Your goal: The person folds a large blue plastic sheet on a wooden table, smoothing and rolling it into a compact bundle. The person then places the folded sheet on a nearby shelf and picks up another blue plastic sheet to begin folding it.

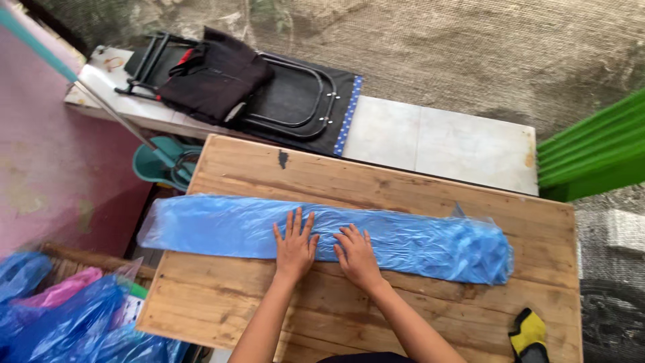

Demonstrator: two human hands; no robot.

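A long strip of folded blue plastic sheet lies across the wooden table, running from the left edge to the right side. My left hand lies flat on the middle of the strip, fingers spread. Just to the right of it, my right hand presses flat on the strip too, fingers apart. Neither hand grips anything. The strip's left end hangs slightly over the table edge.
A yellow and black object sits at the table's near right corner. Behind the table, a folded black chair with dark cloth rests on a white tiled bench. Blue and pink plastic bags pile at lower left. A teal basin stands below.
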